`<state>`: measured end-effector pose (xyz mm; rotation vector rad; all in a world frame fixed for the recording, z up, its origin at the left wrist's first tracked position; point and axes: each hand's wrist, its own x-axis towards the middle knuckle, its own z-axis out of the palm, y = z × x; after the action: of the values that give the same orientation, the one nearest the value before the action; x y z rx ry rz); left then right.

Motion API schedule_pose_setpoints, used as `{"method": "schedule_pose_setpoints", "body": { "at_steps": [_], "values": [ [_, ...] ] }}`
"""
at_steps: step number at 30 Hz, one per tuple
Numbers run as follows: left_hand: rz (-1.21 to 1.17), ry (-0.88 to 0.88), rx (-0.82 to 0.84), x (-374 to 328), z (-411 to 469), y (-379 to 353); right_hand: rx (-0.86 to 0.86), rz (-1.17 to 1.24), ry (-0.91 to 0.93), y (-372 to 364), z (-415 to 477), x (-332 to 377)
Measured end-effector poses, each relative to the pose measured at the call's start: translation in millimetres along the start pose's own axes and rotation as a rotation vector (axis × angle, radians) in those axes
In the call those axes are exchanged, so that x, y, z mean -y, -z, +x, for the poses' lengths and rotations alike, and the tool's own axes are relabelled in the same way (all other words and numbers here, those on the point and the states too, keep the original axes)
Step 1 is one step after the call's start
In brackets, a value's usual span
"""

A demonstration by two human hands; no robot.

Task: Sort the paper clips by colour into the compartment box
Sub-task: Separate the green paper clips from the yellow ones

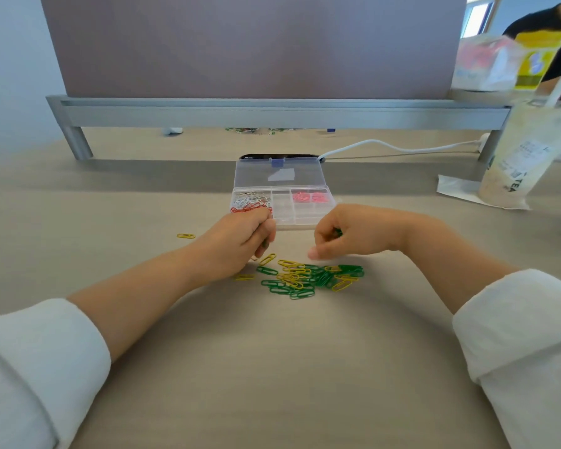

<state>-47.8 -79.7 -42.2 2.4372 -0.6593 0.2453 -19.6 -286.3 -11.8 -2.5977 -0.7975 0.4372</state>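
A clear compartment box [305, 218] stands open mid-table, its lid [279, 173] tipped back. Its left compartment holds white, silver and red clips [250, 202]. A right compartment holds pink clips [310, 197]. A mixed pile of green and yellow paper clips [305, 277] lies in front of the box. One yellow clip [186, 235] lies apart to the left. My left hand [237, 244] hovers curled at the pile's left edge, and what it holds is hidden. My right hand [347, 234] is above the pile, pinched around a green clip [337, 232].
A grey metal riser [272, 115] with a partition panel crosses the table behind the box. A dark phone [279, 156] and a white cable [386, 145] lie under it. A drink cup with a straw [525, 150] stands at the right. Another person sits at the far right.
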Motion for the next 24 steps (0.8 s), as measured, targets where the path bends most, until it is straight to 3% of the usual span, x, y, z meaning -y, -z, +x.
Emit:
{"method": "schedule_pose_setpoints", "body": {
  "at_steps": [5, 8, 13, 24],
  "values": [
    [0.059, 0.065, 0.0, -9.3, 18.9, -4.4, 0.091, 0.047, 0.044, 2.3, -5.4, -5.8],
    [0.116, 0.037, 0.096, -9.8, 22.8, -8.0, 0.033, 0.012, 0.046, -4.0, 0.2, -1.7],
    [0.088, 0.034, 0.111, -1.1, 13.9, 0.5, -0.05, 0.01, 0.016, -9.8, 4.5, 0.6],
    [0.363, 0.001, 0.418, -7.6, 11.0, 23.5, -0.076, -0.112, 0.007, -11.3, 6.5, -0.1]
  ]
}}
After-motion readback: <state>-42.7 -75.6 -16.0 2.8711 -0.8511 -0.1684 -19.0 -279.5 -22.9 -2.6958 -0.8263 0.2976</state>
